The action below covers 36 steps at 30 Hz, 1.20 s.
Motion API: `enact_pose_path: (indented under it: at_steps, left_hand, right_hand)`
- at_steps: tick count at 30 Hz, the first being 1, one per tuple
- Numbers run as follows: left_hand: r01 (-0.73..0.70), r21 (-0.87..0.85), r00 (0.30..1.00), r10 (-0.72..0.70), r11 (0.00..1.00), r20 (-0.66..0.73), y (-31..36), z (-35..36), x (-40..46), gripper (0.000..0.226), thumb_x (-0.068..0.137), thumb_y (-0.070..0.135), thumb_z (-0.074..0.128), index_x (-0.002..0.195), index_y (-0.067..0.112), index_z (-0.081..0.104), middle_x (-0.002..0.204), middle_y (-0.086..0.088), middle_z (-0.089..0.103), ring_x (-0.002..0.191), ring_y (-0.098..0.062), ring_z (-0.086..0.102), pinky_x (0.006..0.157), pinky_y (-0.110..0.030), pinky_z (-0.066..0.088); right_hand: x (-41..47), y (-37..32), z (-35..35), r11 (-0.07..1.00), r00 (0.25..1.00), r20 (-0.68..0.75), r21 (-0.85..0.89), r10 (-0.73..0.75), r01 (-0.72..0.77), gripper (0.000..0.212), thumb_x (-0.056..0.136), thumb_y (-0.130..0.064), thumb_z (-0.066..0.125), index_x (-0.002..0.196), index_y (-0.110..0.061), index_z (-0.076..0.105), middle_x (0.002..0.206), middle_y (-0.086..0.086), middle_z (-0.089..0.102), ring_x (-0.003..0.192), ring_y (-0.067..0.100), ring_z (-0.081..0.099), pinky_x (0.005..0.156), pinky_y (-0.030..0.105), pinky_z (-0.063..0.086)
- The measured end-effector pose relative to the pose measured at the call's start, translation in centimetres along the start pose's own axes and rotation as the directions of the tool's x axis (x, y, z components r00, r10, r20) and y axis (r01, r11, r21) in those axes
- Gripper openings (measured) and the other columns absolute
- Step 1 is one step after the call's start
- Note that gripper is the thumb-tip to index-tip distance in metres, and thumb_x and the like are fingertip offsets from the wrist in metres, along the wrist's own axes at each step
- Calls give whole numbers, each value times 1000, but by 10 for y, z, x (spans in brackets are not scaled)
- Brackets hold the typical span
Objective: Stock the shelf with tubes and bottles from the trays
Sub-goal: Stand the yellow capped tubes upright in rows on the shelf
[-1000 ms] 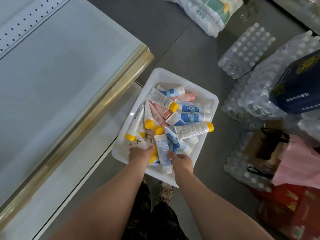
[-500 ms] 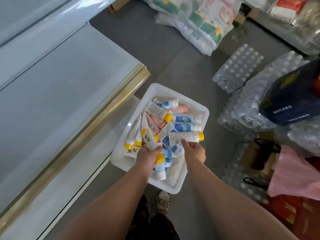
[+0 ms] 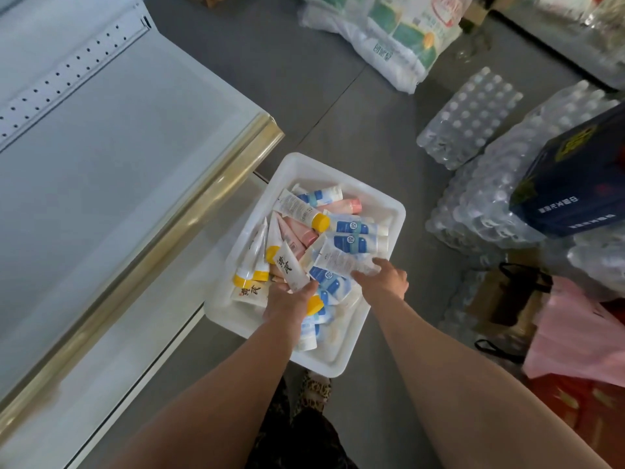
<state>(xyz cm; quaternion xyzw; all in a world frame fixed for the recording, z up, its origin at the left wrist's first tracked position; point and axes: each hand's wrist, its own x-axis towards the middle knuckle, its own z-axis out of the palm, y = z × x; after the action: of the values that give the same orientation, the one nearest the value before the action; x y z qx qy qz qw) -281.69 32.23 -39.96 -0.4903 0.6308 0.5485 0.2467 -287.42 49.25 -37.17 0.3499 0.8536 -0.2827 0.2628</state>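
The head view looks down at a white tray (image 3: 389, 211) on the grey floor. The tray is the main thing here, and it is full of tubes lying in a messy pile.

The left hand (image 3: 291, 299) is at the near left part of the tray. Its fingers are curled round a white tube with black writing (image 3: 287, 265), and a yellow cap (image 3: 314, 304) shows just beside the thumb. The right hand (image 3: 385, 279) is at the right side of the tray, a little apart from the left hand. Its fingers pinch the end of a white tube with small print (image 3: 338, 260), and the cap of that tube is hidden by the hand.

Counting in the tray: about five white tubes with yellow caps can be seen, about three pink tubes (image 3: 299, 231) in the middle, and about six white tubes with blue labels (image 3: 355, 228). Some lie under others, so the count is not sure.

To the left of the tray is a pale shelf (image 3: 101, 157) with a gold edge (image 3: 189, 211). The tray's far left corner sits just beside that edge. To the right of the tray are packs of water bottles (image 3: 473, 120) in clear wrap, and a dark blue box (image 3: 575, 184) rests on one stack. Far behind the tray lie white plastic bags (image 3: 389, 38). Near right of the tray is a pink bag (image 3: 581, 333). Just below the tray, a leopard print shoe (image 3: 316, 390) shows between the arms.
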Motion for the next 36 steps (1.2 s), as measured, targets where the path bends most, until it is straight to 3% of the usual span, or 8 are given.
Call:
enact_pose_path:
  at_steps: [5,11,14,16,21,27,31,36]
  left_hand:
    - [8,-14,1000,-8,1000,9,7,-1,-7,93,35,72,76,111,21,64,99,3,71,92,-23,68,88,-47,58]
    - [35,-72,999,-33,997,28,18,-7,-26,46,81,37,80,116,12,65,99,-4,69,88,-24,66,90,-47,57]
    - [110,-200,991,-92,974,96,20,-15,-35,44,85,34,77,122,16,61,106,-6,65,99,-26,64,82,-43,60]
    - [148,-301,978,-96,942,183,24,-24,-44,43,88,32,74,127,23,58,117,-8,61,109,-29,60,73,-41,62]
    - [16,-485,958,126,874,258,40,-52,-79,32,97,21,63,129,20,58,125,-9,61,113,-28,62,80,-43,61]
    - [-268,-570,844,474,776,249,79,-113,-146,14,103,15,50,112,17,61,101,-7,72,91,-19,72,86,-40,59]
    - [-442,-573,762,626,690,166,103,-165,-188,24,101,22,56,124,17,58,116,-14,67,107,-27,67,88,-42,58]
    - [-509,-686,726,687,520,-18,117,-235,-240,36,101,19,55,134,5,53,121,-21,65,107,-32,69,85,-45,58]
  right_hand:
    - [-2,17,15,996,993,82,4,88,-89,50,73,-61,77,112,-32,68,113,1,65,108,25,59,91,40,55]
    - [-20,17,7,957,953,257,198,157,-211,47,80,-49,80,107,-16,60,93,2,66,74,14,59,56,26,43]
    - [-36,7,1,904,919,357,318,164,-285,46,82,-47,79,107,-13,60,86,3,60,68,13,54,57,23,46]
    - [-50,0,-3,843,900,406,421,155,-335,38,83,-43,80,101,-16,61,89,3,62,76,16,58,73,27,53]
    - [-90,-23,-21,736,892,451,603,3,-307,23,88,-36,77,100,-20,65,92,1,68,80,15,60,75,27,50]
    - [-148,-74,-49,652,874,391,749,-289,-119,17,92,-29,73,103,-22,63,101,5,69,83,18,62,67,30,49]
    - [-195,-118,-67,594,803,331,804,-495,35,38,92,-22,71,126,-12,57,107,11,67,89,23,62,80,39,56]
    - [-274,-171,-83,517,665,296,842,-686,158,29,94,-23,69,120,-15,59,107,6,68,89,19,65,64,31,55]
